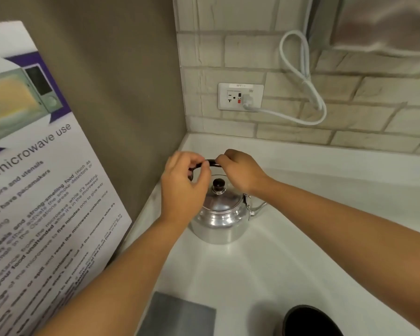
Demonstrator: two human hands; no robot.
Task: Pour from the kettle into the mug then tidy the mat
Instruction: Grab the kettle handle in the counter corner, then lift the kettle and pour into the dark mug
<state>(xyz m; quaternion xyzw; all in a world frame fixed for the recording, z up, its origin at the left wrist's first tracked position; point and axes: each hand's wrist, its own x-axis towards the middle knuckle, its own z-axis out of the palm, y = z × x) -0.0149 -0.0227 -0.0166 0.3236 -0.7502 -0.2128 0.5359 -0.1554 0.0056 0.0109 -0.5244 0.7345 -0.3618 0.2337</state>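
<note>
A white tabletop point(301, 251) spreads out in front of me, running into a corner where a brown wall on the left meets a pale brick-tiled wall at the far side. A large microwave-use poster point(41, 178) leans against the left wall. On the far wall a white socket plate point(230, 96) carries a plug, and its white cable point(301, 76) loops up to the right.

The steel kettle point(220, 219) stands upright on the tabletop in the far left corner, its spout point(258, 208) pointing right and its lid with a dark knob point(218, 184) in place. Its dark bail handle point(212, 163) is raised above the lid.

My left hand point(182, 187) curls around the left part of the handle, fingers closed on it. My right hand point(243, 173) pinches the handle's right part from above, also closed on it.

At the near edge lies a grey mat point(180, 316), flat on the tabletop. Just right of it, apart from it, stands a dark mug point(308, 321), only partly in view.
</note>
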